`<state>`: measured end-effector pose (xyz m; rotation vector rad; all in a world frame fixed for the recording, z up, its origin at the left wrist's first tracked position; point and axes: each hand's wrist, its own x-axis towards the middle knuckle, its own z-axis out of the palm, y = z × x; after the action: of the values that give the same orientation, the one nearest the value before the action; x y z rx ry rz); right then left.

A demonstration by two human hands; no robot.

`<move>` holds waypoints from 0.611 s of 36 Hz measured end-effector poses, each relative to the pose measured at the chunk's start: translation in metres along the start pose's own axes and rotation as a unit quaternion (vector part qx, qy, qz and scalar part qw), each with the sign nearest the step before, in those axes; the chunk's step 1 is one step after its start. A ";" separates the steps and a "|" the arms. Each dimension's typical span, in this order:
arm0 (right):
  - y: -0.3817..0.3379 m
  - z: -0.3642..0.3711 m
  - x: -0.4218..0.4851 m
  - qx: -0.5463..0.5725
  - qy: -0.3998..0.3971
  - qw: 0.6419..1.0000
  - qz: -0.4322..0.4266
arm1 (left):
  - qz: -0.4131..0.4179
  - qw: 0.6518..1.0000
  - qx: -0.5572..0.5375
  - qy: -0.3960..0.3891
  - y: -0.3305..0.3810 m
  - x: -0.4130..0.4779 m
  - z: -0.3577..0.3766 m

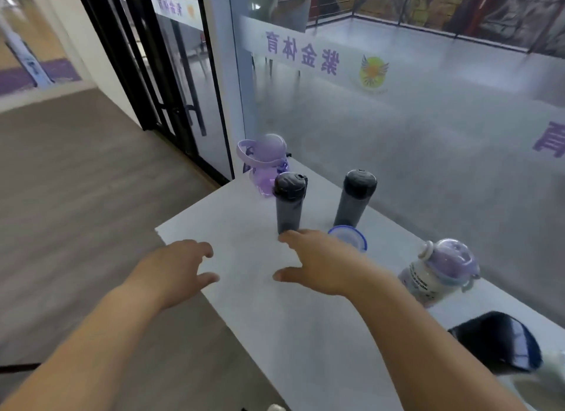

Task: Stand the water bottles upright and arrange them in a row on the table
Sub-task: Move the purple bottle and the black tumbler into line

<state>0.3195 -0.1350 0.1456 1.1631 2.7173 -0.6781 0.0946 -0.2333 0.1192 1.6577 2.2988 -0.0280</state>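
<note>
Two dark grey bottles stand upright on the white table (244, 303): one (289, 202) at the left, another (354, 198) to its right. A purple bottle with a strap (264, 163) stands at the far corner. A white and purple bottle (440, 271) stands near the glass on the right. A clear bottle with a blue rim (351, 237) shows partly behind my right hand. My right hand (318, 263) hovers open just in front of the left grey bottle. My left hand (180, 267) is open above the table's left edge. Neither holds anything.
A glass wall with purple lettering (301, 51) runs along the table's far side. A dark blue object (501, 340) lies at the near right. The table's left edge drops to a grey wood floor (76, 196). Black door frames (153, 74) stand at the far left.
</note>
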 end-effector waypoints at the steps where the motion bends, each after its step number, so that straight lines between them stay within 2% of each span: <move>1: -0.001 -0.007 0.007 -0.005 0.008 1.000 -0.006 | 0.002 1.000 -0.004 0.004 -0.003 0.009 -0.003; 8: 0.005 -0.053 0.040 -0.021 0.021 0.999 0.012 | 0.028 0.998 -0.057 0.022 -0.013 0.073 -0.022; 14: 0.028 -0.066 0.061 -0.020 0.050 0.996 0.074 | 0.066 0.991 -0.108 0.050 -0.022 0.135 -0.031; 22: 0.042 -0.064 0.106 0.011 0.119 0.977 0.179 | 0.171 0.970 -0.130 0.115 -0.017 0.242 -0.062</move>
<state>0.2795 -0.0112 0.1598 1.7840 2.5693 -0.5499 -0.0049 -0.0037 0.1134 1.9693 2.0237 0.5435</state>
